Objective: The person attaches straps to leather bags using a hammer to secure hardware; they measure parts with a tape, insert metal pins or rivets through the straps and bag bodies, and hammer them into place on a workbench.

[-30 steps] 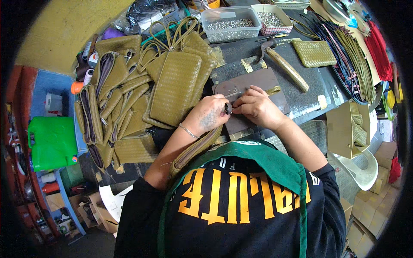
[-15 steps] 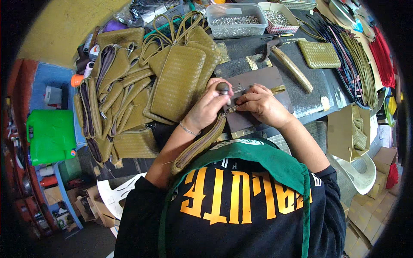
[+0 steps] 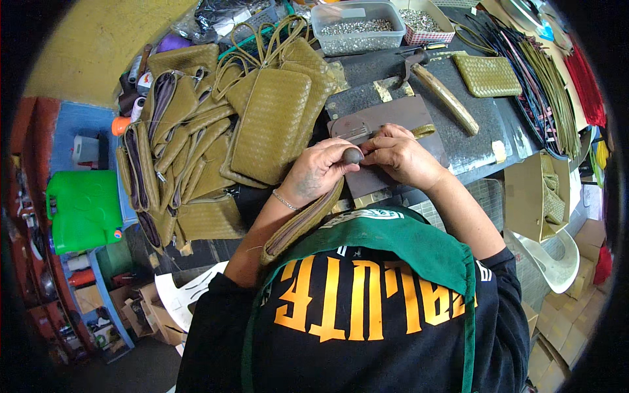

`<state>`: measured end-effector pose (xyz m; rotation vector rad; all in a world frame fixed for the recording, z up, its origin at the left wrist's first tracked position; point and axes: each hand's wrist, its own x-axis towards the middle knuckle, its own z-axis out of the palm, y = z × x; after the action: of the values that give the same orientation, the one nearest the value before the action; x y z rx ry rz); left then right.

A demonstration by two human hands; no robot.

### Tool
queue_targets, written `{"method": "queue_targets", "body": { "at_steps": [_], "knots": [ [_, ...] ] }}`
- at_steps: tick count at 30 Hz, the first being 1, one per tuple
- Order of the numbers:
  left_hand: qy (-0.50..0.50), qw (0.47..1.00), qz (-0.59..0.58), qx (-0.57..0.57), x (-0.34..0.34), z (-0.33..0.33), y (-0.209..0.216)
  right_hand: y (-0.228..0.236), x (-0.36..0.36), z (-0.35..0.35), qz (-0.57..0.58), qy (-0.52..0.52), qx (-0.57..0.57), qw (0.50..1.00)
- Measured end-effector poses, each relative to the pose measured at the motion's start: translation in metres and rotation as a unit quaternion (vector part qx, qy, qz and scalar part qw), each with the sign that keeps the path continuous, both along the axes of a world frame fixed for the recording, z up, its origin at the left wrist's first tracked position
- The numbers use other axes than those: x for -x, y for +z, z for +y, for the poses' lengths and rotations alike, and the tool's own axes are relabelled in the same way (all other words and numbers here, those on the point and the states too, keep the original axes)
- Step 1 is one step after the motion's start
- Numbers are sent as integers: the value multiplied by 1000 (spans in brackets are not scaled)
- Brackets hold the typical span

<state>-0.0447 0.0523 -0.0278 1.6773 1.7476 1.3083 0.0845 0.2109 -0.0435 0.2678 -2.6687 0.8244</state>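
Note:
My left hand [image 3: 320, 171] is closed around a hand tool with a round dark knob [image 3: 352, 155]; its working end is hidden below. My right hand [image 3: 401, 158] pinches beside it, close to the zipper end of an olive woven pouch [image 3: 301, 227], whose tip is covered by my fingers. The pouch hangs back from my hands along my left forearm. An olive strap loop [image 3: 424, 131] sticks out past my right fingers. Both hands are over a brown board [image 3: 409, 112], with a few thin metal pins [image 3: 356, 133] lying on it.
Olive woven pouches [image 3: 272, 124] pile up at the left. A hammer [image 3: 449, 101] and a flat pouch [image 3: 486, 75] lie to the right. Behind stand a clear tub [image 3: 357, 42] and a checked box [image 3: 426, 34] of small metal parts. Strap bundles [image 3: 537, 85] lie far right.
My left hand has come down and nearer me, and the tool's knob has tipped toward my right hand. The metal pins on the board now show more fully.

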Motion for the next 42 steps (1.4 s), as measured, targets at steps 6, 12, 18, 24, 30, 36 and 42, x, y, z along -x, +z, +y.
{"method": "queue_targets", "body": {
  "at_steps": [6,12,18,24,30,36,42],
  "knots": [
    [34,999,23,-12,-4,1,-3,2,-1,-2,-3,1,10,1000],
    [38,999,-5,-9,-4,3,-6,4,-2,-1,-4,-8,-6,1000],
    [58,998,-2,-25,-5,-2,-8,25,-4,22,-5,-47,138,989],
    [47,998,-16,-40,-7,3,-11,-34,-27,128,-37,-418,-159,894],
    [47,998,-18,-26,-11,-1,-9,-55,-29,121,-114,-455,-189,863],
    [47,999,11,-19,-7,-4,-7,49,-31,66,-31,-428,267,863],
    [45,999,22,0,-1,-6,-12,124,-81,4,-70,-223,67,970]
  ]
}}
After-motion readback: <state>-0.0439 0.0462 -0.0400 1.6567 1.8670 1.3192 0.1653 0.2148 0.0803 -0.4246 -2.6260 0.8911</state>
